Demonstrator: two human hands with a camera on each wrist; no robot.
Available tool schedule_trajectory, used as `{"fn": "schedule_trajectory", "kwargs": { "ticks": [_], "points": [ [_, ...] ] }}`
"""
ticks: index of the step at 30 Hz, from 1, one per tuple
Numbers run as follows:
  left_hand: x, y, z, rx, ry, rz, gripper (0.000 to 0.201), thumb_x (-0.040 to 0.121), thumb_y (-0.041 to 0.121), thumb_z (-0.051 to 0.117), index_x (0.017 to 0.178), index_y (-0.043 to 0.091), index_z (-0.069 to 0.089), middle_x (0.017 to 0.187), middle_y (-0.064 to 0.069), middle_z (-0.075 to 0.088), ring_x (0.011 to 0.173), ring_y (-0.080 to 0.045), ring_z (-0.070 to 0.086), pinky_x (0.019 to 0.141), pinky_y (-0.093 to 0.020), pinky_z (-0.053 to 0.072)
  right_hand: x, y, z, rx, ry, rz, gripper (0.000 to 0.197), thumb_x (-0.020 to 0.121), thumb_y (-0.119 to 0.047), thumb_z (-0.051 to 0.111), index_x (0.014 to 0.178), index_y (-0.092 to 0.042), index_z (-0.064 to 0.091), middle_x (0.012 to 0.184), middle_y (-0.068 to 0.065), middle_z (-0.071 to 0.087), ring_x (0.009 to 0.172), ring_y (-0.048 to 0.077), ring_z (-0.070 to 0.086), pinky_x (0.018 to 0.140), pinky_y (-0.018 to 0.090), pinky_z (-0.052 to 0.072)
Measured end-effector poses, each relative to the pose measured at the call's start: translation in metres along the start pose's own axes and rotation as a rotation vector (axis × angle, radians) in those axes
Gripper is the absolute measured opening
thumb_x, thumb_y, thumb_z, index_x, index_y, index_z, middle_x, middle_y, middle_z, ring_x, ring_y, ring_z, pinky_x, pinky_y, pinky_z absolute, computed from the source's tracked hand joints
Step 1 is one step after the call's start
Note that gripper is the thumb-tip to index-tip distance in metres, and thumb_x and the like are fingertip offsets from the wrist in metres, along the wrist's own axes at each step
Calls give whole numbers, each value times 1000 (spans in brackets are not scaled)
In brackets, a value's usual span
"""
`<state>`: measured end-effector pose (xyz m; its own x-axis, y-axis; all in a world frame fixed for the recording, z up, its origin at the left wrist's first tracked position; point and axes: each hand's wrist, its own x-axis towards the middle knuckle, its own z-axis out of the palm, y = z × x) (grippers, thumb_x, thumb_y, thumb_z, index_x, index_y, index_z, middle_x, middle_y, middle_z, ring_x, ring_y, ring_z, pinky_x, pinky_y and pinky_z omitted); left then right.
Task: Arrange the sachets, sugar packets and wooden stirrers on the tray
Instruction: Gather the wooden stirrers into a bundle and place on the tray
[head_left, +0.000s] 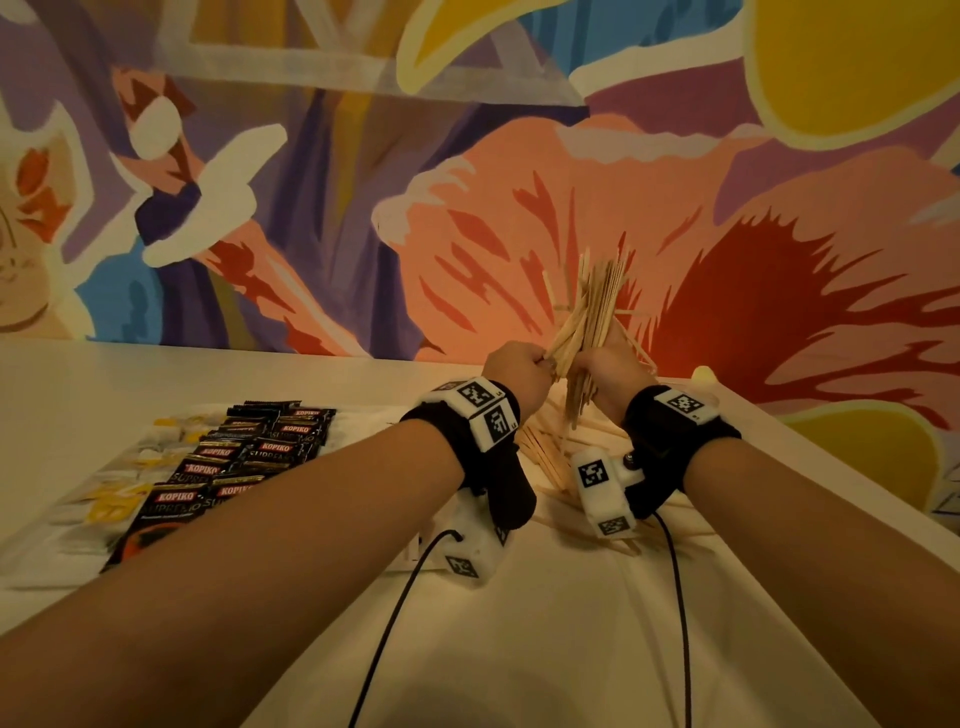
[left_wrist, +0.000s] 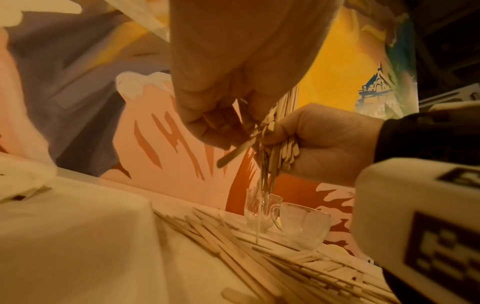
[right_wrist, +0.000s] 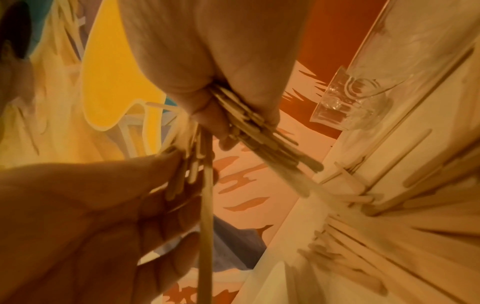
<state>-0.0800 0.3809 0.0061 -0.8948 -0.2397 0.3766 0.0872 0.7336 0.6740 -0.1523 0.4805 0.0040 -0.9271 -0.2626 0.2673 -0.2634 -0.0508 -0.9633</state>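
Two hands up in the air with a bunch of sticks.

Left hand (head_left: 514, 371) and right hand (head_left: 610, 371) both wrapped tight round the wooden stirrers (head_left: 592, 312), held up over the white table (head_left: 519, 649). More loose sticks (left_wrist: 233, 246) lying flat below. Black sachets (head_left: 244, 457) in rows far to the left, with yellow sugar packets (head_left: 111, 506) beside them, maybe on a tray. Glass cups (left_wrist: 298, 224) near the wall.

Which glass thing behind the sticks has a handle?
The low round glass cup has the looped handle. The narrow glass just left of it, touching or nearly so, is taller and shows no handle.
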Motion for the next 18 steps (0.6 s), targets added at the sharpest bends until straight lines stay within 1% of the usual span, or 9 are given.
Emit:
{"fn": "schedule_trajectory", "kwargs": {
  "ticks": [3, 5, 7, 9, 10, 12, 13, 15, 18],
  "points": [
    [-1, 0, -2, 25, -13, 7, 29, 95, 18, 47, 73, 3, 60, 55, -4, 41, 60, -20, 40, 50, -27, 28, -3, -4, -1, 59, 0, 27, 71, 71, 24, 33, 131, -13, 39, 77, 9, 46, 63, 22, 44, 50, 31, 39],
    [-1, -1, -3, 4, -23, 8, 28, 94, 18, 50, 72, 4, 62, 59, -8, 46, 61, -19, 42, 52, -25, 32, -5, -5, -2, 117, 18, 49, 69, 71, 24, 28, 126, -16, 38, 76, 7, 46, 59, 22, 44, 48, 30, 38],
    [-2, -2, -3, -51, -36, 7, 27, 92, 17, 54, 79, -1, 70, 64, -11, 51, 63, -21, 47, 61, -28, 41, -3, -4, -4, 176, 23, 88, 64, 68, 23, 26, 117, -15, 42, 73, 9, 45, 58, 24, 44, 46, 30, 39],
    [-3, -1, -2, -79, -51, 13, 28, 91, 16, 55, 81, -5, 70, 61, -11, 51, 58, -21, 47, 64, -31, 43, -6, -9, -4, 188, -3, 131, 47, 62, 20, 26, 98, 4, 52, 65, 11, 44, 57, 26, 42, 46, 29, 39],
    [-3, 0, -1, -79, -53, 13, 27, 91, 17, 56, 79, -4, 69, 60, -11, 51, 54, -19, 46, 64, -31, 44, -9, -11, -4, 211, -21, 154, 42, 59, 18, 27, 93, 20, 51, 62, 11, 43, 56, 27, 41, 48, 30, 40],
    [-2, 2, 1, -84, -52, 4, 24, 91, 16, 56, 81, 0, 71, 58, -8, 51, 51, -15, 45, 65, -30, 45, -14, -15, -4, 306, -49, 215, 38, 54, 12, 30, 85, 31, 42, 63, 11, 45, 59, 29, 42, 58, 36, 43],
    [0, 3, 2, -86, -57, -1, 23, 90, 16, 56, 83, 0, 72, 56, -6, 51, 50, -14, 46, 66, -29, 47, -15, -15, -3, 358, -50, 237, 28, 53, 9, 31, 71, 24, 46, 68, 12, 49, 64, 29, 46, 64, 38, 45],
    [1, 4, 3, -76, -80, -11, 23, 90, 15, 56, 77, 3, 70, 54, -3, 51, 48, -11, 47, 62, -24, 47, -13, -14, -3, 412, -21, 256, 16, 59, 8, 35, 67, 1, 48, 79, 15, 55, 71, 30, 50, 72, 40, 46],
    [3, 3, 5, -66, -115, -18, 28, 91, 17, 55, 65, 10, 62, 53, -2, 51, 43, -7, 49, 52, -18, 42, -9, -12, -7, 409, -3, 224, 26, 88, -1, 37, 72, 1, 57, 75, 14, 55, 69, 26, 51, 70, 36, 46]
  ]
}}
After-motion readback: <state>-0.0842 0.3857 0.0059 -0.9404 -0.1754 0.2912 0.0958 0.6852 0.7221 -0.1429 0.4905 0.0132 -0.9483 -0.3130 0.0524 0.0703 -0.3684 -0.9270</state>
